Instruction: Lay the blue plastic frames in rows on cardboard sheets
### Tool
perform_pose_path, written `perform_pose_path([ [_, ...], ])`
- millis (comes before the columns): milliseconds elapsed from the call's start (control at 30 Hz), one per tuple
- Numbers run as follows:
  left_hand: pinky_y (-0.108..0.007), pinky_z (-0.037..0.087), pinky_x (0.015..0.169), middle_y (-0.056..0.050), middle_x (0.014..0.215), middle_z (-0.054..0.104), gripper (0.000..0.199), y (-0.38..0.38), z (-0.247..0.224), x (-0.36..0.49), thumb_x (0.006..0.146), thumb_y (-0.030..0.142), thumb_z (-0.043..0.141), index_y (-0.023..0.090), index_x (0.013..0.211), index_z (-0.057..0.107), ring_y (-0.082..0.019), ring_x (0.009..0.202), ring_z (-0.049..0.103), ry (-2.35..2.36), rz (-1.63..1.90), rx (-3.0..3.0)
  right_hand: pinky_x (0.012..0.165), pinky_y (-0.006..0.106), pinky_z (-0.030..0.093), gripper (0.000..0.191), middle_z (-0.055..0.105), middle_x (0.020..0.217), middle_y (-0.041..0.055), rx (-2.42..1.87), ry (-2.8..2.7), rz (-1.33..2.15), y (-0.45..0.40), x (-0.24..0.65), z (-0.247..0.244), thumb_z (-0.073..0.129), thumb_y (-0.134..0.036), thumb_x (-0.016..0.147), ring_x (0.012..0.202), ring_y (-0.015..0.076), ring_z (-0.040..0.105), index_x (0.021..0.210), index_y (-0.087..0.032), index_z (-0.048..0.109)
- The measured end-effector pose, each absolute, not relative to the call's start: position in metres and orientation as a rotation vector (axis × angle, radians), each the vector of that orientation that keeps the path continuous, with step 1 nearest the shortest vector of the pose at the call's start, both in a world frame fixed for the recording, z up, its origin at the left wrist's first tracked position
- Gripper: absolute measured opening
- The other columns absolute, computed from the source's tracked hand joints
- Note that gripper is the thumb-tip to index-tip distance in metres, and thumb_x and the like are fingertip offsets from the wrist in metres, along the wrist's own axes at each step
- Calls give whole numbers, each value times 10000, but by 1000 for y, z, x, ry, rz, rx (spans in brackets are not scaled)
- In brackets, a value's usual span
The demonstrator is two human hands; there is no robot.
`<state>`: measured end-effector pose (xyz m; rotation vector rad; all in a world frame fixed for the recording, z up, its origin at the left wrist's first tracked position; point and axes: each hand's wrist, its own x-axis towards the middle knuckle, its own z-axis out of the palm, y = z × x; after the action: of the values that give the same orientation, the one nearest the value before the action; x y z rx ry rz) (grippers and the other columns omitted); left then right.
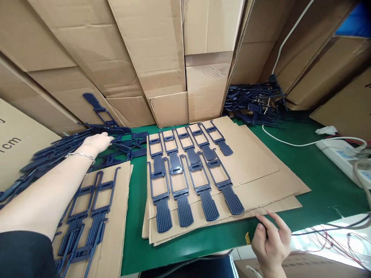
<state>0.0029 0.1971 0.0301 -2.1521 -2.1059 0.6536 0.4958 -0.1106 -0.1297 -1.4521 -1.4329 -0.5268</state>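
Your left hand (97, 143) is resting on a pile of navy plastic parts (127, 144), its grip impossible to tell. Your right hand (271, 243) is hanging open beside stacked cardboard (261, 170) on the green counter (185, 247), where more parts (179, 189) are lying in two even rows.
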Motion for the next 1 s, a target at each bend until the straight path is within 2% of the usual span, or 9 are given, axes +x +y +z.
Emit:
perform_pose_path([
  [133, -424, 400, 840, -162, 1201, 466, 499, 195, 27, 2, 810, 99, 328, 148, 1288, 464, -290, 1039, 463, -2047, 727, -2144, 689, 347, 506, 178, 555, 1008, 120, -1450, -1397, -521, -111, 495, -132, 491, -46, 764, 891, 222, 593, 865, -130, 611],
  [233, -429, 380, 873, -173, 1232, 449, 526, 189, 18, 6, 798, 150, 407, 127, 1323, 395, -300, 1112, 391, -1950, 757, -2159, 699, 362, 507, 173, 568, 992, 112, -1439, -1381, -509, -111, 497, -136, 496, -66, 760, 882, 230, 599, 858, -138, 620],
  [300, -404, 365, 892, -174, 1216, 464, 525, 186, 12, 10, 806, 190, 429, 90, 1318, 373, -284, 1104, 394, -1869, 764, -2198, 693, 369, 507, 179, 578, 964, 105, -1424, -1397, -501, -112, 498, -138, 500, -72, 757, 893, 242, 595, 864, -145, 623],
  [400, -367, 371, 860, -182, 1139, 506, 434, 184, 7, 16, 840, 191, 353, 40, 1241, 424, -267, 1050, 442, -1785, 752, -2234, 686, 365, 505, 204, 590, 934, 97, -1418, -1445, -491, -113, 499, -139, 499, -61, 749, 916, 250, 583, 885, -151, 620],
  [533, -351, 383, 814, -175, 1083, 540, 381, 188, 12, 19, 852, 151, 266, 46, 1119, 515, -255, 982, 491, -1784, 704, -2195, 713, 366, 504, 227, 584, 992, 98, -1450, -1449, -466, -114, 498, -137, 484, -52, 748, 926, 237, 580, 897, -157, 620],
  [733, -370, 400, 810, -139, 1109, 515, 462, 182, 27, 12, 902, 239, 150, 114, 1195, 484, -267, 1025, 441, -1816, 566, -2082, 709, 368, 508, 199, 587, 1015, 103, -1457, -1405, -465, -114, 498, -140, 483, -83, 752, 909, 234, 585, 866, -151, 632],
  [900, -389, 414, 854, -144, 1171, 478, 487, 174, 49, 4, 904, 270, 122, 84, 1153, 496, -263, 1047, 447, -1927, 288, -1937, 689, 360, 501, 188, 590, 1005, 108, -1443, -1422, -465, -114, 499, -141, 499, -72, 746, 877, 229, 587, 858, -143, 633],
  [1000, -403, 419, 852, -132, 1179, 512, 484, 185, 66, -7, 895, 291, 143, 92, 1168, 489, -265, 1039, 483, -2137, 294, -1890, 693, 357, 499, 200, 579, 1027, 103, -1438, -1414, -461, -114, 498, -140, 497, -71, 740, 873, 226, 586, 863, -148, 634],
])
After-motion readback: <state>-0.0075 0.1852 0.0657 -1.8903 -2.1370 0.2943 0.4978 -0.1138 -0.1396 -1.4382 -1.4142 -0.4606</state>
